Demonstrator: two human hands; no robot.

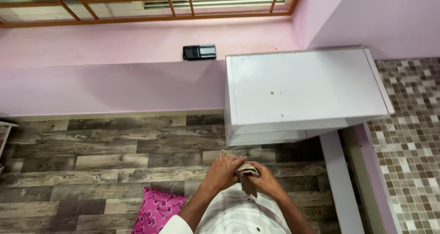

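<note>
Brown cloth [247,172] bunched between both my hands, held over my shirt front just short of the white cabinet [307,89]. Left hand [223,172] closed over its top, right hand [265,181] gripping from the side; most of the cloth is hidden under my fingers. Cabinet's inside not visible from here. Pink cushion [156,211] cut off at bottom edge. Black device [199,52] on pink ledge [114,41], too small to identify.

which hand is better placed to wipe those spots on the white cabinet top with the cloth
Probably the right hand. It sits nearer the white cabinet and grips the brown cloth from below, while the left hand only covers it from above.
</note>
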